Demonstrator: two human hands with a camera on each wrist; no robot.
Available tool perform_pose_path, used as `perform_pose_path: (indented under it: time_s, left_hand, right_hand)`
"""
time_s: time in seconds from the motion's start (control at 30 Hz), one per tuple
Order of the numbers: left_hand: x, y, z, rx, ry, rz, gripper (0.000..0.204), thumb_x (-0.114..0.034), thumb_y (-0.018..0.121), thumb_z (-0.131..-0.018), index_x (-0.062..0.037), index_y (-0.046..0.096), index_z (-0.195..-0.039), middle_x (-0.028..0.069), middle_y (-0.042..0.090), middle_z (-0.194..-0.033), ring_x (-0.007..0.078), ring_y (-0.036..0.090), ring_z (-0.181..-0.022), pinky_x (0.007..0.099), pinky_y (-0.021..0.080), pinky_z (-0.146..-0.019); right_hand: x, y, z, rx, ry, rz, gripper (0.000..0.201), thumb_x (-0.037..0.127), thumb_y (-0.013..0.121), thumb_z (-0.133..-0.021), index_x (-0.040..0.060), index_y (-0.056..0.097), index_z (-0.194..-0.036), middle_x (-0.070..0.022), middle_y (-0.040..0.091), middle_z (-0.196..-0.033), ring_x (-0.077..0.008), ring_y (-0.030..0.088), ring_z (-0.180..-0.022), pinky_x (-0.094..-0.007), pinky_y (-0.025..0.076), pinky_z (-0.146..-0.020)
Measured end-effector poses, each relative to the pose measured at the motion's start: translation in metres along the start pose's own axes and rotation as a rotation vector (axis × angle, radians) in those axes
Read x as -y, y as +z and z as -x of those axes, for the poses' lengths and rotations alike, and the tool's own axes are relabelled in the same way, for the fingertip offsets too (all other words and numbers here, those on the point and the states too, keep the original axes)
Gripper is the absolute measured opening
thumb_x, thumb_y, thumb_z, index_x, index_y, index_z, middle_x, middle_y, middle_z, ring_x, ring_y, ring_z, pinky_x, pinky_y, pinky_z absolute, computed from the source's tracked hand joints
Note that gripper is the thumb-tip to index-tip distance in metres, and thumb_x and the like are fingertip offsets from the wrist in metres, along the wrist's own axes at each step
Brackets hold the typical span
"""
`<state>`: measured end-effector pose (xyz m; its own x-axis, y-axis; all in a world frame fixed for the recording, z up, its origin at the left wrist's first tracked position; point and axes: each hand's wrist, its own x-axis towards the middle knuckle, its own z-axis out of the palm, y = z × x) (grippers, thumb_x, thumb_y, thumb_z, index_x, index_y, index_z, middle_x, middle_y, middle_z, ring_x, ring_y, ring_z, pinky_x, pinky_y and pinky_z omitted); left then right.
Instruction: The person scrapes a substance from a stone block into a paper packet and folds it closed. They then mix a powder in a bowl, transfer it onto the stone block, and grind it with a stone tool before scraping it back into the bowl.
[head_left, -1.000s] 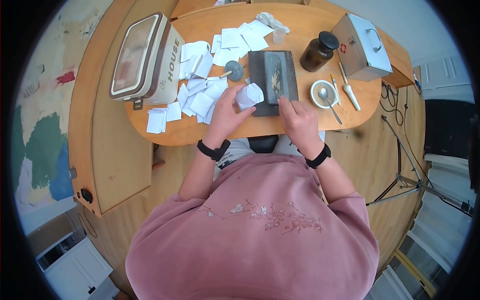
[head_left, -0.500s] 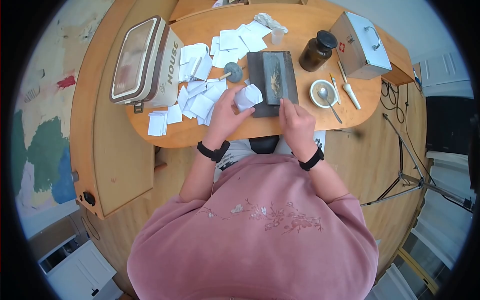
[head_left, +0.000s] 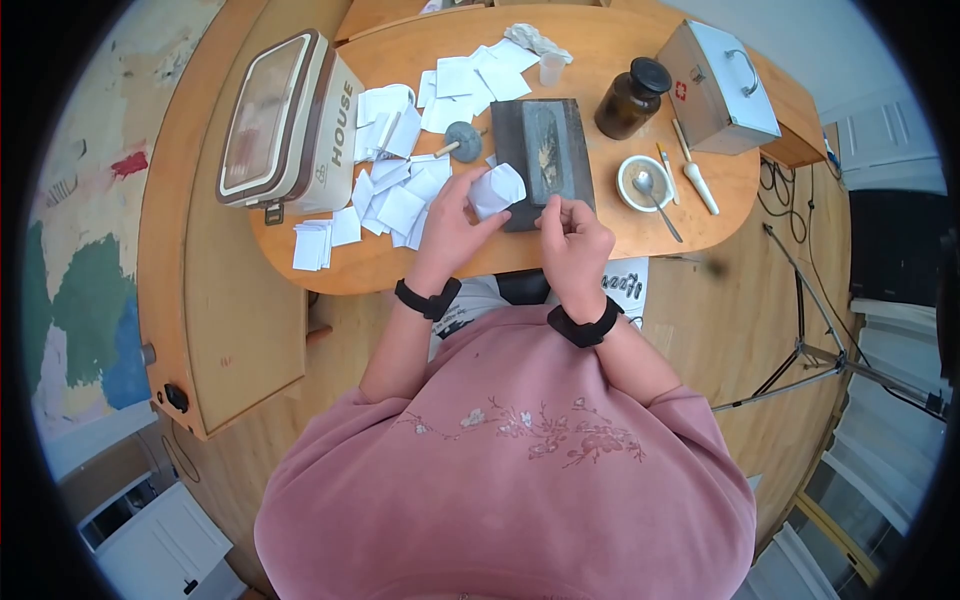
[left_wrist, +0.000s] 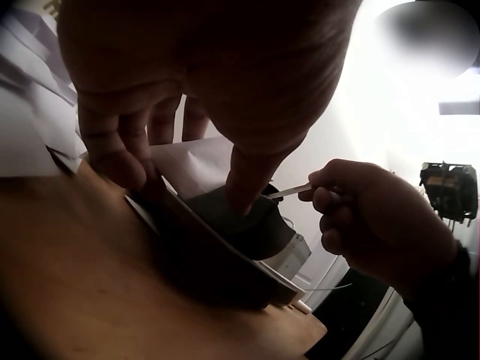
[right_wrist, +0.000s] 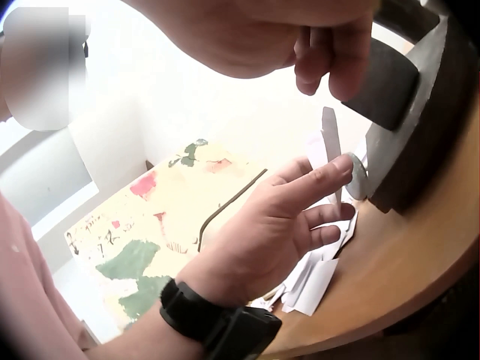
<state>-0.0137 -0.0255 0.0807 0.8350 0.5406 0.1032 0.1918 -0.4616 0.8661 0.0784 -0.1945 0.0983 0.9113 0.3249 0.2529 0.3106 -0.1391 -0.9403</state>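
Held between thumb and fingers of my left hand (head_left: 452, 232) is a folded white paper (head_left: 497, 192), partly opened like a small pouch, above the front left of a dark board (head_left: 512, 140). My right hand (head_left: 577, 250) is just right of it, at the board's front edge. In the left wrist view, the right thumb and forefinger pinch a thin, pale flat strip (left_wrist: 291, 192) whose tip points toward the paper. A long grey stone block (head_left: 566, 150) lies on the board, with a pale patch along its top.
White paper squares (head_left: 402, 208) lie scattered at left, near a round grey stone with a wooden handle (head_left: 462, 143) and a HOUSE box (head_left: 335, 165). At right are a brown jar (head_left: 630, 105), a white bowl (head_left: 628, 190) with a spoon, a brush (head_left: 668, 165) and a metal case (head_left: 715, 95).
My right hand has moved left, closer to the paper, and its wrist has come nearer the body's middle. The left hand keeps holding the paper in about the same place.
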Motion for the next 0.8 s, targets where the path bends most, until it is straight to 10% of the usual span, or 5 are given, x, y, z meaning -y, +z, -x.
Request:
perform_pose_path:
  time_s: [0.17,0.23,0.33,0.43,0.8]
  left_hand:
    - [0.005,0.003,-0.002,0.003,-0.012,0.002,0.071,-0.018,0.095,-0.085,-0.0042,0.066,-0.148,0.0149,0.073,-0.130,0.0284,0.072,-0.101,0.0380,0.059,-0.086]
    - [0.007,0.006,-0.003,-0.039,0.044,-0.003,0.072,-0.015,0.098,-0.083,-0.0037,0.067,-0.148,0.0055,0.070,-0.112,0.0150,0.059,-0.087,0.0310,0.053,-0.078]
    - [0.002,0.004,-0.005,0.010,-0.028,-0.046,0.072,-0.020,0.095,-0.085,-0.0040,0.065,-0.149,0.0138,0.073,-0.128,0.0274,0.070,-0.098,0.0379,0.058,-0.086]
    - [0.000,0.006,-0.008,-0.023,0.020,-0.049,0.072,-0.016,0.097,-0.084,-0.0033,0.066,-0.148,0.0086,0.072,-0.118,0.0184,0.062,-0.089,0.0330,0.055,-0.081]
    - [-0.007,0.004,-0.012,-0.016,0.050,-0.079,0.071,-0.017,0.095,-0.085,-0.0052,0.065,-0.149,0.0124,0.072,-0.131,0.0259,0.069,-0.100,0.0362,0.058,-0.088]
  right_hand:
    - [0.002,-0.004,-0.005,-0.009,0.192,-0.107,0.025,0.013,0.072,-0.111,-0.0077,0.077,-0.098,-0.0071,0.078,-0.076,-0.0094,0.071,-0.064,-0.0289,0.057,-0.059]
    - [0.012,-0.008,-0.012,-0.024,0.329,-0.212,0.027,0.015,0.071,-0.112,-0.0066,0.077,-0.098,-0.0066,0.078,-0.077,-0.0091,0.071,-0.064,-0.0269,0.057,-0.059]
    - [0.009,-0.017,-0.021,0.002,0.391,-0.287,0.030,0.018,0.069,-0.114,-0.0058,0.076,-0.097,-0.0090,0.077,-0.080,-0.0093,0.068,-0.062,-0.0273,0.059,-0.060]
    - [0.011,-0.022,-0.027,-0.016,0.471,-0.379,0.031,0.017,0.067,-0.114,-0.0070,0.074,-0.097,-0.0098,0.078,-0.081,-0.0095,0.068,-0.060,-0.0275,0.059,-0.059]
    - [0.021,-0.043,-0.026,0.038,0.487,-0.446,0.029,0.016,0.068,-0.114,-0.0071,0.075,-0.098,-0.0093,0.078,-0.082,-0.0103,0.068,-0.064,-0.0275,0.060,-0.062]
